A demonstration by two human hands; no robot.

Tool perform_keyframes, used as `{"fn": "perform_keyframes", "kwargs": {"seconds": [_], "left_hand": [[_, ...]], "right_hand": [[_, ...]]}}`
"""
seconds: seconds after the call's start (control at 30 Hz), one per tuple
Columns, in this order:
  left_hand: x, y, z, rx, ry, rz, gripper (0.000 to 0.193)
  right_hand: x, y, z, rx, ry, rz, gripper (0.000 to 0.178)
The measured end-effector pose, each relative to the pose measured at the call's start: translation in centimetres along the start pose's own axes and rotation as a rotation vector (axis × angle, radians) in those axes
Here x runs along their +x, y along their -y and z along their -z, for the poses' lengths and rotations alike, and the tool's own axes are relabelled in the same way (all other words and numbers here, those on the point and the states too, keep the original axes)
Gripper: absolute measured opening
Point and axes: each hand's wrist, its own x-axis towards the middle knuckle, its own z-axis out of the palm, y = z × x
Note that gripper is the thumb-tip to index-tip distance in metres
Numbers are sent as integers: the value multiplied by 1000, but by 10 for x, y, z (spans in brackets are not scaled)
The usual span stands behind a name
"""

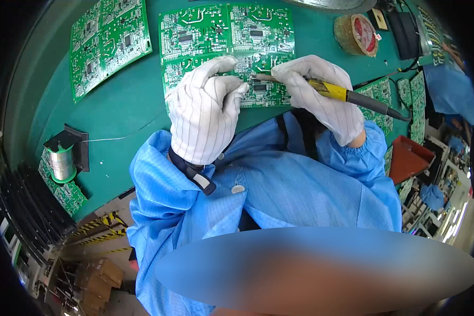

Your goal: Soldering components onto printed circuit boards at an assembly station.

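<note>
A green circuit board panel (260, 27) lies flat on the green bench, its lower part under my hands. My right hand (321, 79), in a white striped glove, grips a yellow and black soldering iron (371, 102). The iron's tip points left, at a section of the panel close to a dark chip. Beside that tip, my gloved left hand (205, 116) is closed in a pinch. Thin solder wire (108, 139) runs to it from a spool (62, 164) on a black stand at the left. The wire's end between my fingertips is too small to make out.
Another board panel (109, 45) lies at the upper left. A tape roll (356, 35) sits at the upper right. More boards (378, 97) and a red bin (410, 158) are to the right. Black racks (29, 210) stand lower left; the iron's cord trails right.
</note>
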Motion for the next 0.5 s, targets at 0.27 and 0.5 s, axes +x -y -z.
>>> {"fn": "perform_keyframes", "kwargs": {"seconds": [0.27,0.5], "left_hand": [[0,-2,5,-20,35,25,22],[0,-2,4,-33,37,31,19]], "right_hand": [[-24,-4,24,209,-157,-100,17],[-29,-52,67,-318,-646,-130,28]]}}
